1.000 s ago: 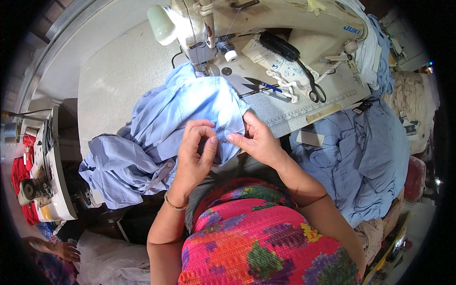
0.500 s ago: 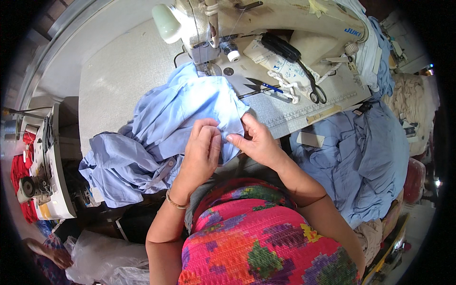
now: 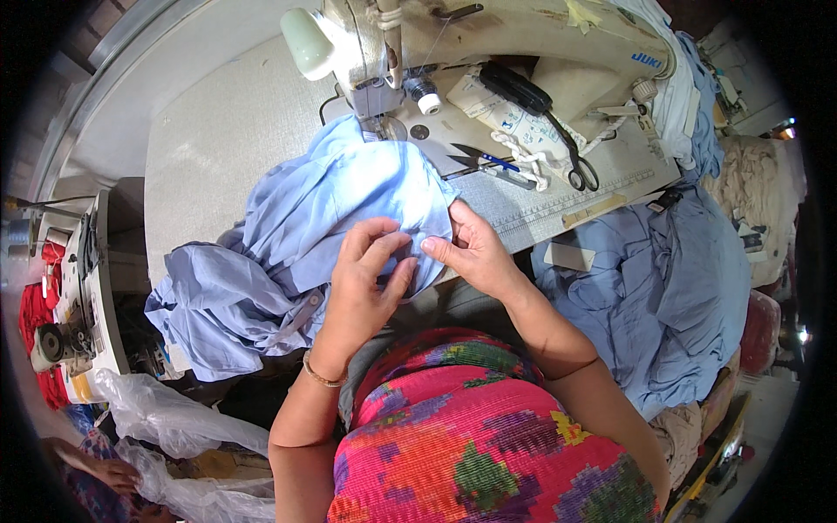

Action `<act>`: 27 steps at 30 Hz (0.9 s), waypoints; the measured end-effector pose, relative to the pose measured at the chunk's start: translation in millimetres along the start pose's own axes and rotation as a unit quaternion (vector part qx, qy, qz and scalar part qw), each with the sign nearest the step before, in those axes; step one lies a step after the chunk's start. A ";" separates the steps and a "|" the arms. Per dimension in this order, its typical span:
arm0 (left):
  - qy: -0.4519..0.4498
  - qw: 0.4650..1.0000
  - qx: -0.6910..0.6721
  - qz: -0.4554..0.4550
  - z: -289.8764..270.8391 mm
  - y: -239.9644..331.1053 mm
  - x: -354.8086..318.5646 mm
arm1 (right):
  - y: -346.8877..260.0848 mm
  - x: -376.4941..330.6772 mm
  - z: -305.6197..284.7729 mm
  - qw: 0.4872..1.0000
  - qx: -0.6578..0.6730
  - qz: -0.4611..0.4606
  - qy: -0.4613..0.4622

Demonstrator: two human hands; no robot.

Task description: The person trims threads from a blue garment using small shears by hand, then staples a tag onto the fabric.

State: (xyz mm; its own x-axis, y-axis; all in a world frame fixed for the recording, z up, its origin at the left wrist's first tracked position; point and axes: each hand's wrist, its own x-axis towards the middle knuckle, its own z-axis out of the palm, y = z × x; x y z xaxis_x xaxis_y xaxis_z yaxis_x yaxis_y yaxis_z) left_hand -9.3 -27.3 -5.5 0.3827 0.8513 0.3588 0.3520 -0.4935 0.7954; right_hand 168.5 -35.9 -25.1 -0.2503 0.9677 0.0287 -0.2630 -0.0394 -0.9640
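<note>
A light blue shirt (image 3: 349, 187) with buttons lies bunched on the sewing table, its upper end close under the head of the sewing machine (image 3: 370, 87). At its right edge my right hand (image 3: 475, 253) pinches the cloth, thumb on top and fingers underneath. My left hand (image 3: 370, 270) rests on the near part of the shirt, fingers bent and thumb standing apart from them. Whether any cloth is caught between those left fingers is not visible; they look loose. Right of the shirt, thread snips (image 3: 488, 166) with dark pointed blades lie on the table.
Black-handled scissors (image 3: 580, 166) lie over a paper pattern piece (image 3: 523, 122) and white cord. More blue garments (image 3: 649, 288) are heaped at the right. A clear plastic bag (image 3: 166, 418) is at lower left, beside another person's hand (image 3: 113, 475). A lamp (image 3: 307, 44) hangs beside the machine.
My left thumb has spread away from the fingers. My right hand has shifted slightly right with the shirt's edge. At lower left the plastic bag has been lifted and has changed shape.
</note>
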 end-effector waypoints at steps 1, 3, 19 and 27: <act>0.003 1.000 0.013 0.012 0.3 -0.7 0.1 | 0.0 -0.7 -0.5 1.000 -0.011 0.006 -0.002; 0.008 0.999 0.040 0.035 0.8 -3.1 1.5 | 0.2 -2.0 -0.9 0.999 -0.033 0.019 -0.007; -0.047 0.993 -0.093 -0.052 -2.9 -6.2 2.7 | 0.4 -0.9 1.4 1.000 0.002 0.006 0.003; -0.044 0.984 -0.163 -0.062 -0.6 -9.1 -0.3 | 9.9 -1.9 2.9 0.998 -0.042 0.024 0.025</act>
State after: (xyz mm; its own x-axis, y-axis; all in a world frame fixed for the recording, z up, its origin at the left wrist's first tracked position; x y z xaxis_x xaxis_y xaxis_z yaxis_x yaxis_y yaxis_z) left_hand -13.1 -23.0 -12.6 0.4321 0.8753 0.2170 0.1138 -0.2916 0.9497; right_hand 163.6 -38.9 -34.0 -0.2125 0.9767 -0.0297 -0.1715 -0.0672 -0.9829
